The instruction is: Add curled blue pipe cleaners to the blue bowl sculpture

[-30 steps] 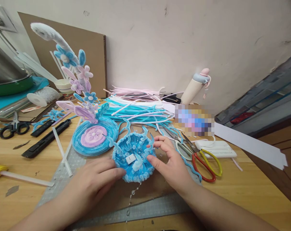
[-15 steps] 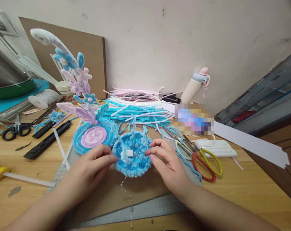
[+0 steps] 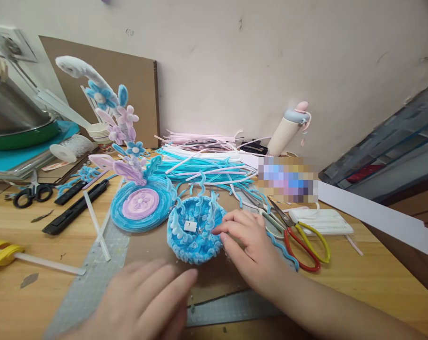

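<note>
L hand (image 3: 143, 302) back from blue bowl (image 3: 194, 255) vs. prev.; R hand (image 3: 251, 245) still there. Fingers: can't tell, both.

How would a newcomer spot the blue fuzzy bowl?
From the wooden table, find the flat-lying cardboard sheet. The blue fuzzy bowl is there, by the right hand; unlike the lilac-centred disc left of it, it's hollow, holding a small white block.

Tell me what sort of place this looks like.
Probably a craft worktable, at home or in a small workshop; I can't tell which. It shows in the pile of fuzzy stems, the grey cutting mat and the blue fuzzy bowl at the middle.
</note>
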The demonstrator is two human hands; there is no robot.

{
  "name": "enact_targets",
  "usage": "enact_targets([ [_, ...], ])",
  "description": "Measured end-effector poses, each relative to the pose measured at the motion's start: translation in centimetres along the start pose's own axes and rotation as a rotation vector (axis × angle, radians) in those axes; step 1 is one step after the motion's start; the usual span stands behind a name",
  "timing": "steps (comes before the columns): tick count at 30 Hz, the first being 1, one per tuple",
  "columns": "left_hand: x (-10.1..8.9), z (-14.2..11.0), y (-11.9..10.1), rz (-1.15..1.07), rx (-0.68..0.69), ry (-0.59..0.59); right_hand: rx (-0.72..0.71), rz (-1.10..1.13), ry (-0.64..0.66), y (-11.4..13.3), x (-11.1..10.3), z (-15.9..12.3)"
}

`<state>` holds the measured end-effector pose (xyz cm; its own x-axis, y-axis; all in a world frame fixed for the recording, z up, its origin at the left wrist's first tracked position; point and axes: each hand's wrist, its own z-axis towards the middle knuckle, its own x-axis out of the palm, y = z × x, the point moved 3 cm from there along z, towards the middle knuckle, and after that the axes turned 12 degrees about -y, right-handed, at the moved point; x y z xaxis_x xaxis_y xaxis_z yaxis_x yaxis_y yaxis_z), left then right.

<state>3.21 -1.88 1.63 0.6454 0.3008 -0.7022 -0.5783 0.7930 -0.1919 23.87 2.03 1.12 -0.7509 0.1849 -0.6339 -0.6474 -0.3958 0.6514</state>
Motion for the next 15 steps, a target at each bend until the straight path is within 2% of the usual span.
enact_targets([
  [3, 1.1, 1.2, -1.5, 0.034, -0.123, 0.139, -0.021, -0.001, 0.012, 0.0, -0.2, 0.0],
  [6, 1.9, 1.9, -1.8, 0.022, -0.269, 0.230, -0.044, 0.011, 0.004, -0.3, 0.0, -0.2],
  [15, 3.1, 1.3, -1.0, -0.271, -0.489, 0.202, -0.116, 0.023, 0.002, -0.8, 0.1, -0.8],
])
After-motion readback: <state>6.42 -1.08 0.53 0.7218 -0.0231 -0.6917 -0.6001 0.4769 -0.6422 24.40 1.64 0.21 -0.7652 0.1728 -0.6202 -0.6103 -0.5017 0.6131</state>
